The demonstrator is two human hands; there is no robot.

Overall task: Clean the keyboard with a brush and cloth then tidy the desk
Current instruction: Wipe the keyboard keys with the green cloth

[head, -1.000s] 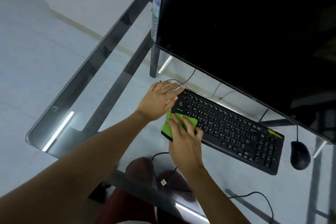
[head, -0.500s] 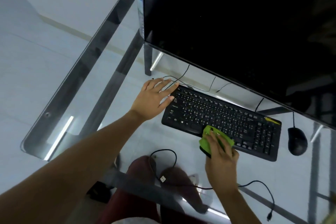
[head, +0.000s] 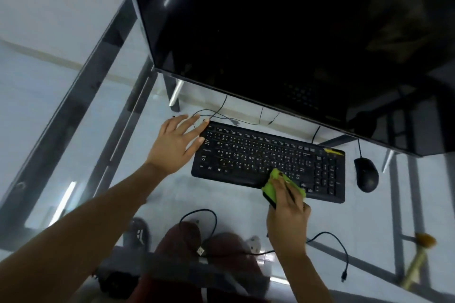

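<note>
2 hands work under 1 very large dark monitor, which overhangs the far side of the glass desk and leaves little headroom behind the keys. On the glass below it lies the black keyboard, set at a slight slant, with a black mouse just beside its right end and thin cables trailing behind and in front. The left hand lies flat with fingers spread and straight, its fingertips touching the keyboard's far left corner; it grips nothing and seems to be there to steady the board. The right hand has its fingers curled over a folded green cloth, pressing it down on the keyboard's near edge, right of the middle and left of the number pad. This looks like the wiping stage, with the right end not yet covered. To do it well, I would keep the left palm firm so the board cannot skate on the glass, and draw the cloth in straight, overlapping passes along each row, light enough not to lift a keycap, then work on into the number pad. Mind the loose cable near the right wrist. A pale wooden handle with a brownish tip shows blurred at the lower right; it may be the brush, though I cannot tell.
</note>
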